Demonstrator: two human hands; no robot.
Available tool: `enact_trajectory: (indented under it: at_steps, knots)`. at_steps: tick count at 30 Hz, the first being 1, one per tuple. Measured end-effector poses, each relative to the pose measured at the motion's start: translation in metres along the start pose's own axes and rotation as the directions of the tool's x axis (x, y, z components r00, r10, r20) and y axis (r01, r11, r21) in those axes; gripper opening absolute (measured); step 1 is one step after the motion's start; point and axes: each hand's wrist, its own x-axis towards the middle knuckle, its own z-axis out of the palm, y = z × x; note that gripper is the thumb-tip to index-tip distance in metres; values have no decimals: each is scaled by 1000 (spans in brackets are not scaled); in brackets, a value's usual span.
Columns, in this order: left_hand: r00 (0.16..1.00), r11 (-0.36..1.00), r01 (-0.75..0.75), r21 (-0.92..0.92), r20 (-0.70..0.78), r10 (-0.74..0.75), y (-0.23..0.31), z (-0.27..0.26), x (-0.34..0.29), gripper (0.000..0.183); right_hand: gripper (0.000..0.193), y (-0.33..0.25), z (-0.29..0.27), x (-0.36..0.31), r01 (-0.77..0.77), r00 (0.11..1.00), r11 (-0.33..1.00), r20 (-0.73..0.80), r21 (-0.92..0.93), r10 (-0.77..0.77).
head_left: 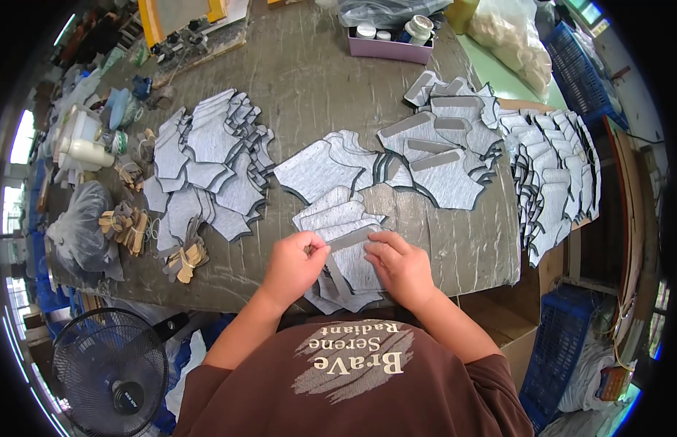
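Near the table's front edge lies a small stack of light grey, fleecy cut pieces [359,268] with curved outlines. A plain darker grey strip [351,237] lies across the top one. My left hand [298,268] is closed, thumb and forefinger pinching the strip's left end. At the other end, my right hand [401,266] has its bent fingertips pressed together on the strip. A second narrow grey strip [337,278] runs down the left side of the stack. Just beyond my hands, more overlapping pieces [331,206] fan out.
Larger piles of grey pieces lie at left [207,156] and right [444,175], with stacked ones [557,167] beyond the right edge. Tied bundles of tan strips [185,261] sit at left. A purple box [389,49] holds jars at the back. A black fan [109,379] stands lower left.
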Motion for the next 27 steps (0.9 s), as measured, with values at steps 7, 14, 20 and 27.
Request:
enact_trajectory:
  at_steps: [7,14,20,27]
  knots:
    - [950,949,-303,88,-50,308,2,-1,-9,5,22,-11,4,21,58,996,997,71,-58,-53]
    - [979,979,-202,26,23,201,-7,-6,-12,12,14,-10,18,16,17,991,1000,132,2,-17]
    - [997,996,23,-91,76,-16,6,-5,-20,50,15,-4,9,14,-93,988,972,140,217,64]
    - [959,985,-168,27,236,157,-6,-12,-12,40,11,-3,-26,27,-347,922,915,254,208,292]
